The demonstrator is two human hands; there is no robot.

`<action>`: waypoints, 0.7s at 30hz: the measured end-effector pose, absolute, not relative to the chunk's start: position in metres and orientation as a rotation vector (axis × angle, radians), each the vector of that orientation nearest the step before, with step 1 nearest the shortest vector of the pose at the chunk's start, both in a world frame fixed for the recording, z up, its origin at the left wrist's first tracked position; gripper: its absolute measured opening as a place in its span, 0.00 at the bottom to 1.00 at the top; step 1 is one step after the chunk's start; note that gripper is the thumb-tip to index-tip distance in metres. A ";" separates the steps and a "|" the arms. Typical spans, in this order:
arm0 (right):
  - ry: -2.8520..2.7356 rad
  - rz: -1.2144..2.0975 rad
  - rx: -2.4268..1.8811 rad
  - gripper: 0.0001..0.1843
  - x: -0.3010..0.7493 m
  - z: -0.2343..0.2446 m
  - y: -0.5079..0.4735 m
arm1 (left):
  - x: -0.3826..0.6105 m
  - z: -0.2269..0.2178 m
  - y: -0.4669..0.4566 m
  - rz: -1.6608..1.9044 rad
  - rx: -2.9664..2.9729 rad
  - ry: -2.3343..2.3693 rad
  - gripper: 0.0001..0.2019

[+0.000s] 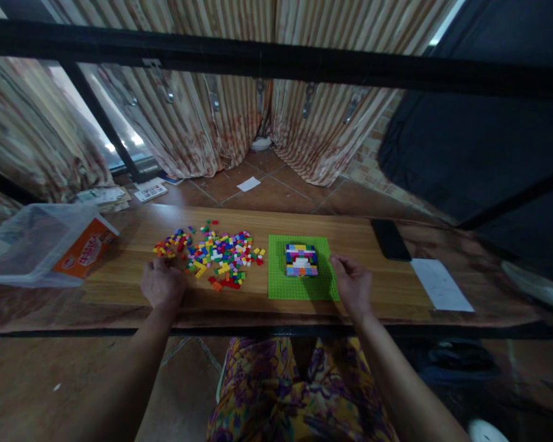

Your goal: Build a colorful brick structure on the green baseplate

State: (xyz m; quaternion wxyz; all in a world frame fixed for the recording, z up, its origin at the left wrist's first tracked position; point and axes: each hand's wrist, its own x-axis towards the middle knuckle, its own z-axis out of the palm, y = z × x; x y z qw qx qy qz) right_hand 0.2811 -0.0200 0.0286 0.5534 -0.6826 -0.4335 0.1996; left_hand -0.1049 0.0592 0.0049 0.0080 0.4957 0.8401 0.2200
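Observation:
A green baseplate [299, 285] lies on the wooden table [387, 288] with a small multicoloured brick build [301, 259] standing on it. To its left spreads a pile of loose small coloured bricks [216, 253]. My left hand [163, 283] rests on the table at the pile's near left edge, fingers curled under. At the baseplate's right edge sits my right hand [352, 283], knuckles up and fingers curled, touching the plate's rim. What either hand holds, if anything, is hidden.
A clear plastic box [25, 242] with an orange label lies tipped at the table's left end. A black phone [389, 239] and a white sheet of paper [439, 284] lie to the right. Curtains and a tiled floor lie beyond.

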 end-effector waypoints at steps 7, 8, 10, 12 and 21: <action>-1.368 0.636 -1.567 0.12 0.215 0.014 -0.066 | -0.107 0.001 0.061 0.670 1.550 2.643 0.17; -1.424 0.655 -1.559 0.11 0.208 0.014 -0.068 | -0.107 0.001 0.061 0.672 1.551 2.645 0.17; -1.518 0.665 -1.546 0.11 0.197 0.014 -0.067 | -0.107 -0.001 0.061 0.675 1.555 2.645 0.17; -1.599 0.655 -1.536 0.10 0.187 0.015 -0.062 | -0.107 -0.002 0.061 0.673 1.555 2.646 0.16; -1.805 0.538 -1.545 0.10 0.154 0.009 -0.028 | -0.107 -0.003 0.060 0.686 1.574 2.644 0.16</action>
